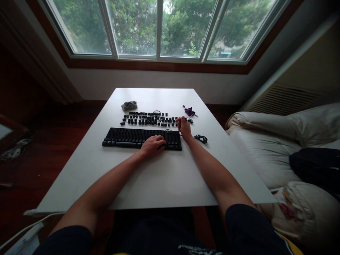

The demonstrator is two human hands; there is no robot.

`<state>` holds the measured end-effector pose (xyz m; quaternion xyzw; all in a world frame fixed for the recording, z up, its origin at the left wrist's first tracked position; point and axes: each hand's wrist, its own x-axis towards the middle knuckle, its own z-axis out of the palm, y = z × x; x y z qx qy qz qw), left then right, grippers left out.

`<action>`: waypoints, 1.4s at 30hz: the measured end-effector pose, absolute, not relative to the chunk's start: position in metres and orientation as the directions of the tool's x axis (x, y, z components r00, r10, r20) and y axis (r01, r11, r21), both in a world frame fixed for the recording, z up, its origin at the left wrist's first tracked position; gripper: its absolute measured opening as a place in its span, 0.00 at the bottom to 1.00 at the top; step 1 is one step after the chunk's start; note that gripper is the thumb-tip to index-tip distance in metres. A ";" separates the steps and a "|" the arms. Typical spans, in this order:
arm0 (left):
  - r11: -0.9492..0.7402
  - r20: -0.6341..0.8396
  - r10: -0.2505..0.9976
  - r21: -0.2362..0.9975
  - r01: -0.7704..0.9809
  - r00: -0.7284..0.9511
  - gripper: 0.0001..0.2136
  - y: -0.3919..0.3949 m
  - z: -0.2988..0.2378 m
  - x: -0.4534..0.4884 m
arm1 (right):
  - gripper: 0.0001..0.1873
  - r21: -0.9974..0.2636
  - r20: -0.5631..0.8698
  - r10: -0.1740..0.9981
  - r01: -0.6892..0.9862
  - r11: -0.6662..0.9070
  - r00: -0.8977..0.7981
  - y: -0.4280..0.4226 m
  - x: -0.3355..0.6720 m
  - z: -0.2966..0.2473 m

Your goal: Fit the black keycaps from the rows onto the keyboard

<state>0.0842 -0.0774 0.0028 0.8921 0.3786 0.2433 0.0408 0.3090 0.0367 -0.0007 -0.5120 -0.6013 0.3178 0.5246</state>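
Note:
A black keyboard (132,137) lies across the middle of a white table (164,173). My left hand (152,146) rests on the keyboard's right half, fingers curled down onto the keys. My right hand (183,127) hovers just behind the keyboard's right end, fingers pinched together at the right end of several rows of loose black keycaps (148,119). What the fingers pinch is too small to make out. A coiled black cable (200,138) lies right of the keyboard.
A grey crumpled cloth (129,105) sits behind the keycaps at the left. A small purple tool (189,111) lies behind them at the right. A white cushioned sofa (287,148) stands right of the table. Windows fill the far wall.

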 end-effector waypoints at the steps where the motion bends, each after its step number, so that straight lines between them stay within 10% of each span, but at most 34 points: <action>1: -0.710 0.404 0.695 0.258 0.655 0.595 0.09 -0.077 0.003 0.084 | 0.42 -0.931 0.282 0.958 0.257 0.258 0.059 0.036 0.307 0.000; 16: -0.689 0.379 0.697 0.117 0.715 0.609 0.09 -0.083 0.009 0.088 | 0.23 -0.942 0.332 0.943 -0.054 0.331 -0.025 0.035 0.289 -0.003; 25: -0.448 0.564 0.786 0.243 0.860 0.251 0.09 -0.080 0.014 0.080 | 0.17 -0.920 0.393 0.919 -0.020 0.392 -0.031 0.035 0.292 -0.005; 42: -0.521 0.402 0.817 0.211 0.827 0.413 0.19 -0.081 0.012 0.082 | 0.18 -0.915 0.404 0.915 -0.007 0.404 -0.019 0.032 0.288 -0.003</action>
